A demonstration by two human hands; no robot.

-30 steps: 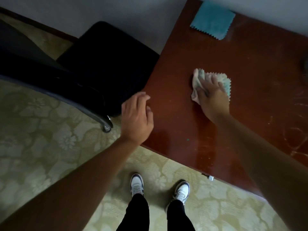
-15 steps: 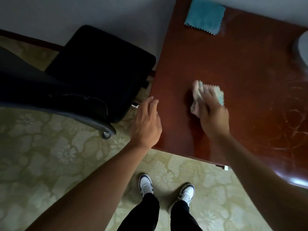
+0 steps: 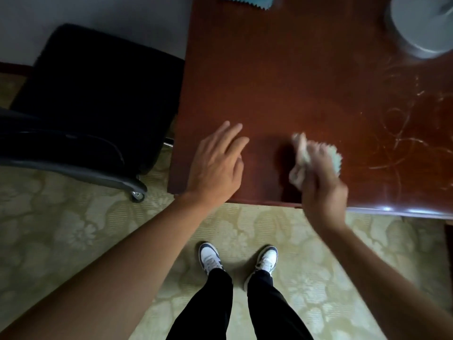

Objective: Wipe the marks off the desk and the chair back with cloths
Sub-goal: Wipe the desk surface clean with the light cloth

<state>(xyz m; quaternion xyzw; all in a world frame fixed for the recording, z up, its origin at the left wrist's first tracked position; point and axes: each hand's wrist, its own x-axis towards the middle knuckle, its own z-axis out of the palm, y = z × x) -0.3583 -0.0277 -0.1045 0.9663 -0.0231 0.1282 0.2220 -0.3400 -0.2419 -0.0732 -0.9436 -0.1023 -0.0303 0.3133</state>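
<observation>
**Cloth on the desk, lower right of centre**

We saw the pale cloth [image 3: 304, 155] bunched under our right hand [image 3: 321, 182], fingers curled round it, on the desk [image 3: 282, 77]. Our left hand [image 3: 215, 165] lay flat, fingers spread, near the desk's lower-left corner. The black chair [image 3: 98, 94] stood at left.

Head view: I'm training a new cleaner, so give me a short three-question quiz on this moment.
1. True or false: the left hand holds a cloth.
2. The pale cloth is held by: A) right hand B) nobody.
3. Fill in: the looping marks lie on the ___.

Key: 1 false; 2 A; 3 desk.
</observation>
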